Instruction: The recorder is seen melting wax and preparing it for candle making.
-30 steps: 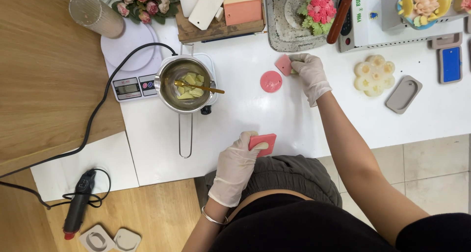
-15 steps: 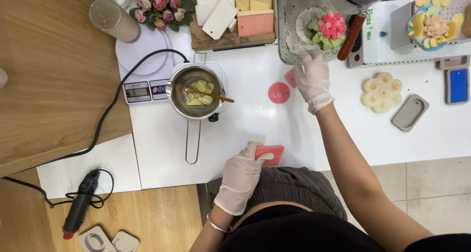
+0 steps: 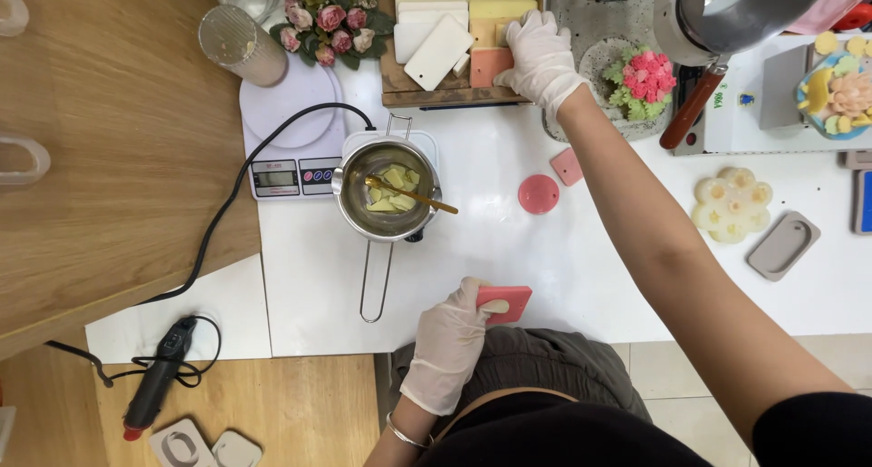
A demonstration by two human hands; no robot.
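A pot (image 3: 386,190) of yellow chunks is seen on the white surface (image 3: 472,249). A red bar (image 3: 507,302) is gripped at the near edge by the left hand (image 3: 451,344). Farther right, gloved right-hand (image 3: 542,60) fingers (image 3: 516,44) are pressed onto a salmon block (image 3: 490,65) in the tray (image 3: 427,94).

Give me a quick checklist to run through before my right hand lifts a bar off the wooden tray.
1. Right hand on the tray's orange bar: ok, fingers rest on it.
2. Grip closed around that bar: cannot tell.
3. Left hand steady on the red bar at the table edge: ok.
4. Small pot upright, spoon inside, yellow pieces still solid: ok.
5. Black cord clear of the pot: not ok, it runs right up to it.
6. Both hands gloved: ok.
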